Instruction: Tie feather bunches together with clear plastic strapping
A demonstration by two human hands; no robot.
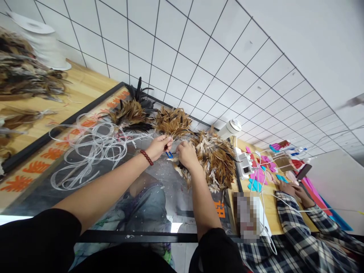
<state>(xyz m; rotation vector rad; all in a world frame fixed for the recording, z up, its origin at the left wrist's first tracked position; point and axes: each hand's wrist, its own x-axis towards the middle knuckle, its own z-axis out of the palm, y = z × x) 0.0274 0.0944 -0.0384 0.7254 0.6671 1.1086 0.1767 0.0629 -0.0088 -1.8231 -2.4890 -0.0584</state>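
My left hand, with a red bead bracelet at the wrist, is closed in a pinch over the glass tabletop. What its fingertips hold is too small to make out. A small blue looped object shows just below those fingers; whether it is held or lies on the glass I cannot tell. My right hand is curled closed beside a large pile of brown and white feathers, its grip hidden. Two more feather bunches, one brown and one brown-black, lie behind my hands.
Tangled clear ribbon lies to the left. At far left are more feathers and a white spool. A white bottle, a power strip and cables stand right, near a co-worker's hands and coloured pieces.
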